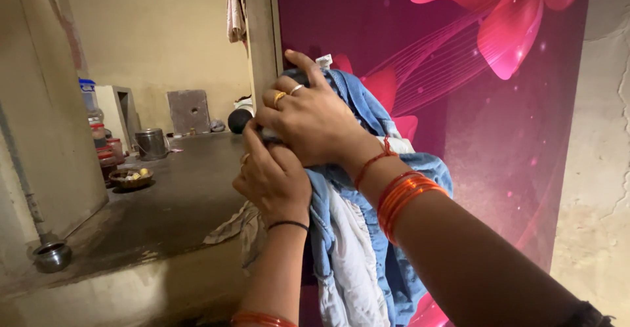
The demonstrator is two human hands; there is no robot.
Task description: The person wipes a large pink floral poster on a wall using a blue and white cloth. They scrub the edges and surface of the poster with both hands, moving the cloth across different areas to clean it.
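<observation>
I read the scene from the head camera. My right hand (312,120) sits uppermost, fingers curled and clamped on the top of a blue cloth (384,235) bunched with a white cloth (351,268). My left hand (272,179) lies directly beneath it, also closed, gripping the same bundle from below; the two hands touch. A small dark object (269,133) shows between them; I cannot tell what it is. The bundle hangs down in front of a magenta panel (499,136) printed with large pink flowers, at the panel's left edge, beside a drab door frame (262,31).

Orange bangles (403,196) and a red thread ring the right wrist; a black band rings the left.

Containers, by position:
- Far left, against the wall: a stack of jars (98,136), the top one clear with a blue lid, the lower ones red-lidded.
- Just beside them on the floor: a shallow basket (131,177) holding small yellowish items.
- Behind it: a steel pot (151,143).
- Lower left: a small round metal vessel (52,255).
</observation>
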